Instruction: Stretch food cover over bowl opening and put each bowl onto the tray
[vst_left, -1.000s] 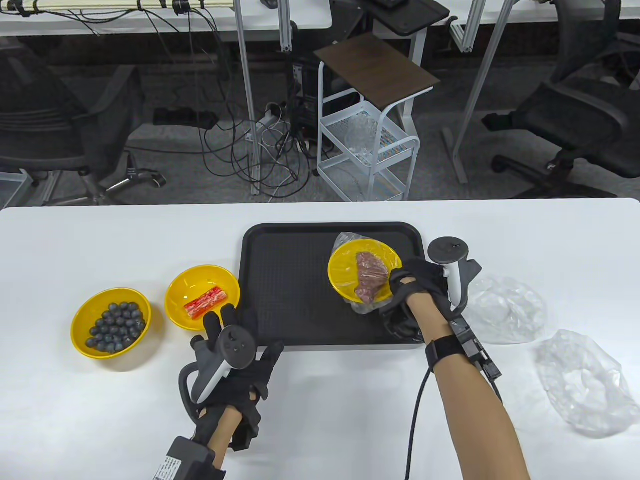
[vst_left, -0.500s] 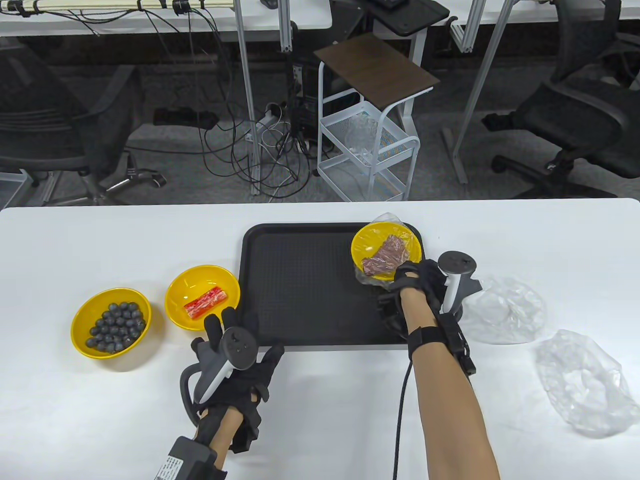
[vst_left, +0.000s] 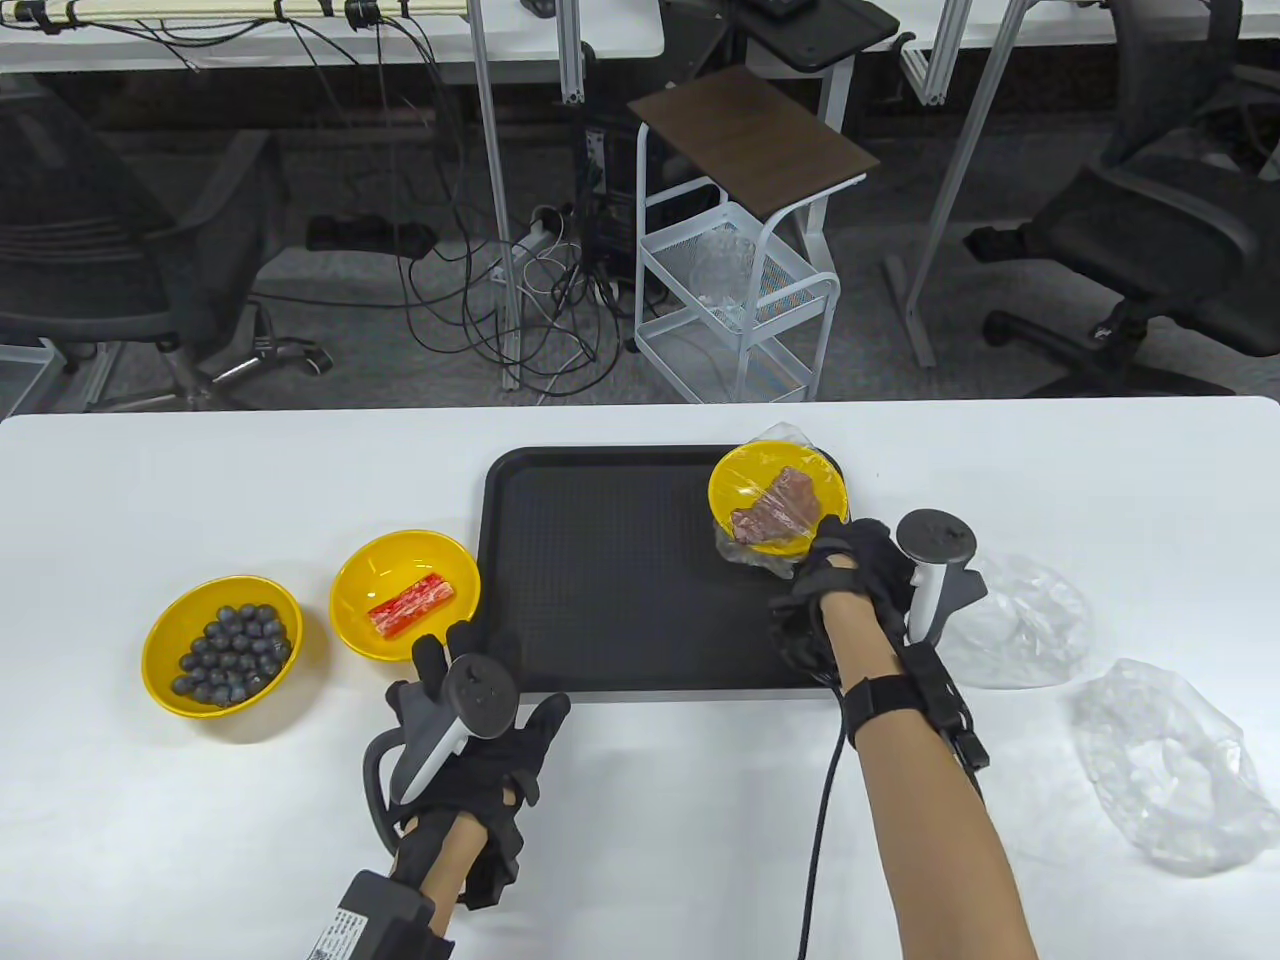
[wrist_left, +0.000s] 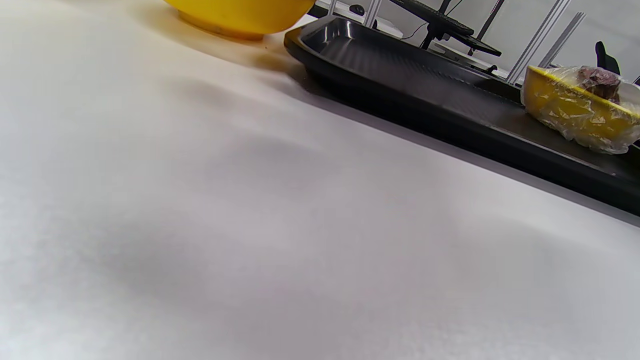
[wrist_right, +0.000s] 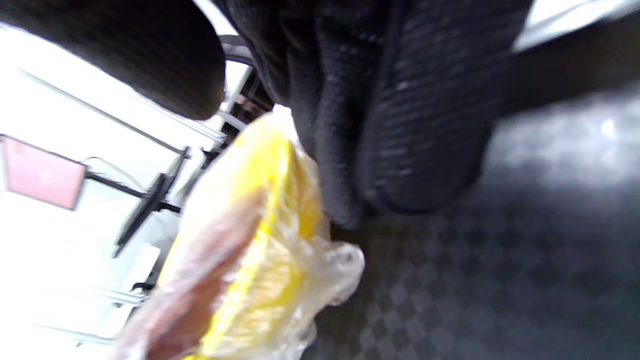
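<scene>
White desk spanning the whole foreground. Black tray flat at its middle, long side toward the person. Two loose clear food covers crumpled right of the tray, the larger near the desk's right edge, the smaller just beside the right wrist. Yellow bowl of blueberries far left, uncovered; yellow bowl with a red-and-white stick between it and the tray, also uncovered, just beside the tray's left rim. Covered yellow bowl with meat in the tray's far right corner, clear film bunched under its rim, seated on the tray floor in the left wrist view. Right hand at that bowl's near side, gloved fingers against the wrapped wall; whether gripping or only touching, cannot tell. Left hand flat on the desk before the tray's near left corner, fingers spread and straight, holding nothing.
</scene>
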